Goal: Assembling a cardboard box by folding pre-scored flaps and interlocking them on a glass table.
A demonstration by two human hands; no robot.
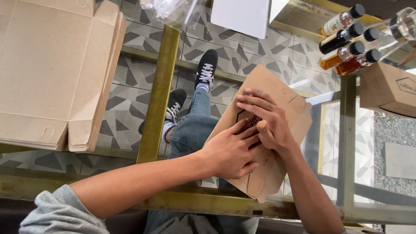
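A flat, unfolded brown cardboard box blank [277, 91] lies tilted on the glass tabletop in the middle of the view. My left hand [232, 151] presses flat on its lower middle, fingers spread toward the right. My right hand [266, 121] lies palm-down on the blank just above and beside the left one, fingers pointing left, the two hands touching. Neither hand grips anything; both push down on the cardboard.
A stack of flat cardboard blanks [52, 73] fills the left. Several small bottles with black caps [346, 43] lie at the upper right, above a folded brown box [388, 89]. A white sheet [240, 15] sits at the top. A brass table frame [158, 95] shows through the glass.
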